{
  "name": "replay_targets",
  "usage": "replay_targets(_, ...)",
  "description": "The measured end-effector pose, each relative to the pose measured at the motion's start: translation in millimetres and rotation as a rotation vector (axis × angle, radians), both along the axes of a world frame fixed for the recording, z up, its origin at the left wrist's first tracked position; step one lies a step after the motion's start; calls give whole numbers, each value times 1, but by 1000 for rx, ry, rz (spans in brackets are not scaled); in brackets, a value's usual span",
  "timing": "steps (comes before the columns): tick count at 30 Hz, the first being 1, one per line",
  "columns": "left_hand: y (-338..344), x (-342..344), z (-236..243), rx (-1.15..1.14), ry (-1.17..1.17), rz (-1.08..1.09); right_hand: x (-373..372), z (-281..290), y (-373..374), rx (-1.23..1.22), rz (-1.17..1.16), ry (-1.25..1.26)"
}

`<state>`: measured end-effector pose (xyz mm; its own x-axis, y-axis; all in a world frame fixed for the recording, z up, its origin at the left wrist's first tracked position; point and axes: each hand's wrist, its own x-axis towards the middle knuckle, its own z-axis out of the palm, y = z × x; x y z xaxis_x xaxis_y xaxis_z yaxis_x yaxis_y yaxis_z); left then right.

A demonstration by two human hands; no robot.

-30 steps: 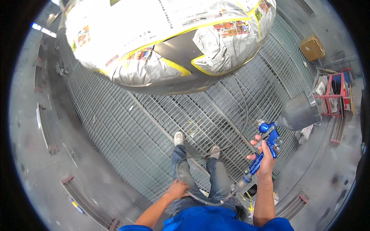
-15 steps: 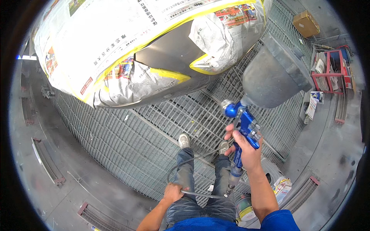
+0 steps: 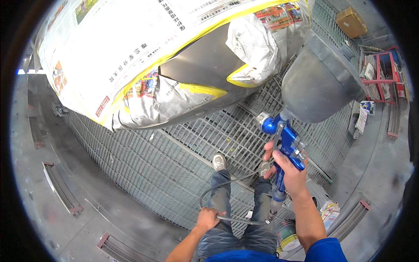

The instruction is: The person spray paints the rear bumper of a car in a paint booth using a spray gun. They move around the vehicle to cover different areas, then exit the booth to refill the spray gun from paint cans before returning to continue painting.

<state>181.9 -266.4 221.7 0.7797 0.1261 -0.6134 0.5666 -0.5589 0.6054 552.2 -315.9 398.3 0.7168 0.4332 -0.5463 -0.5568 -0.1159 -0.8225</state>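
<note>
My right hand [image 3: 291,175] is wrapped round the handle of a blue spray gun [image 3: 286,137], some fingers by its trigger. A large grey paint cup [image 3: 316,83] sits on top of the gun, tilted to the right. My left hand [image 3: 207,219] grips a grey air hose [image 3: 242,221], which runs to the fitting below the gun's handle and loops up in front of my legs. Ahead is a car's bumper [image 3: 198,61], its bare grey part framed by yellow masking tape [image 3: 205,90] and newspaper sheets [image 3: 144,39]. The gun's nozzle points left, apart from the bumper.
I stand on a metal floor grating [image 3: 144,166]. A cardboard box [image 3: 351,22] and a red rack [image 3: 380,81] with papers are at the far right. A paint bucket [image 3: 289,238] stands close beside my right leg. Rails [image 3: 63,190] lie along the floor at left.
The whole scene has shifted slightly right and a little down in the view. Both hands keep their holds on the spray gun and the hose.
</note>
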Motion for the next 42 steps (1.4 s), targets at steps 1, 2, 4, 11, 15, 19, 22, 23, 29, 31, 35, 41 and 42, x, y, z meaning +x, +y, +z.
replay_targets(1, -1, 2, 0, -19, -15, -8, 0, 2, -1, 31, 31, 27)
replay_targets(2, -1, 3, 0, -39, -29, -17, 1, 4, -2, 61, 61, 55)
replay_targets(4, -2, 3, -2, -27, -26, 10, 4, 3, 1, 24, 18, -5)
replay_targets(11, 8, 0, -5, 1, 16, -2, 3, -2, 13, 31, 68, 73)
replay_targets(15, 12, -3, -5, -43, 3, -29, 3, -1, 33, 175, 156, 203)
replay_targets(19, 13, -8, -5, -25, 6, 43, 20, -13, 40, 4, 85, 109)
replay_targets(22, 15, -6, -2, -38, 76, 25, 34, -30, 31, -77, -62, 16)
replay_targets(23, 17, -3, 1, -46, 103, 5, 39, -36, 25, -166, -104, 3)
replay_targets(29, 22, -7, -4, -62, 95, -3, 26, -39, 8, -19, -250, 75)
replay_targets(31, 25, -12, -6, -61, 87, -3, 16, -37, 4, 153, -85, 149)
replay_targets(35, 25, -16, -6, -43, 69, -11, 19, -53, 15, 193, 17, 229)
replay_targets(41, 32, -18, -10, -43, 115, 77, 54, -98, 5, -201, -359, 46)
replay_targets(42, 34, -15, -10, -50, 143, 43, 56, -96, -2, -179, -383, 38)
